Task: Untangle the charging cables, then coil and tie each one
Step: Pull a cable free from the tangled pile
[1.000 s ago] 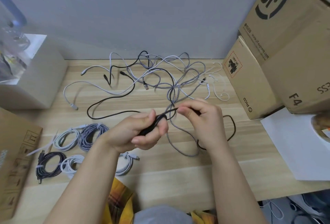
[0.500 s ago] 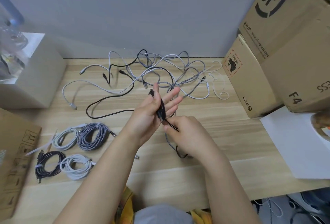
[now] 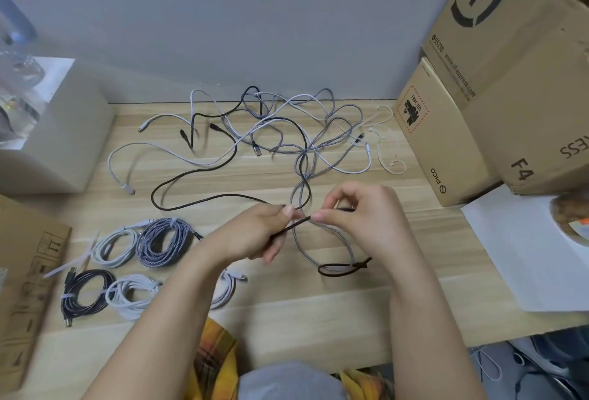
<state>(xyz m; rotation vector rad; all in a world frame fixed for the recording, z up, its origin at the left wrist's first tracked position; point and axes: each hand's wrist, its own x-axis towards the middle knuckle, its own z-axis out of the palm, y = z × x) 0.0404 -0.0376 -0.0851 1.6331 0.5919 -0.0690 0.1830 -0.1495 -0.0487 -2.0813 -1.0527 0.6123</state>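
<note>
A tangle of black, white and grey braided charging cables (image 3: 287, 132) lies at the back of the wooden table (image 3: 318, 310). My left hand (image 3: 251, 235) grips a black cable (image 3: 291, 227) in its curled fingers. My right hand (image 3: 366, 221) pinches the same black cable a little to the right, and a short stretch runs taut between them. A small black loop (image 3: 338, 269) lies below my right hand, over a grey braided cable (image 3: 306, 250). Several coiled, tied cables (image 3: 127, 265) sit at the front left.
Stacked cardboard boxes (image 3: 478, 106) stand at the right, with a white sheet (image 3: 522, 250) in front of them. A grey box (image 3: 57, 144) stands at the back left and a flat carton (image 3: 22, 288) lies at the left edge. White cable ties (image 3: 73, 264) lie beside the coils.
My left hand has come down and curled round the black cable after holding it upright with fingers spread. My right hand rose and moved right, pulling the cable taut.
</note>
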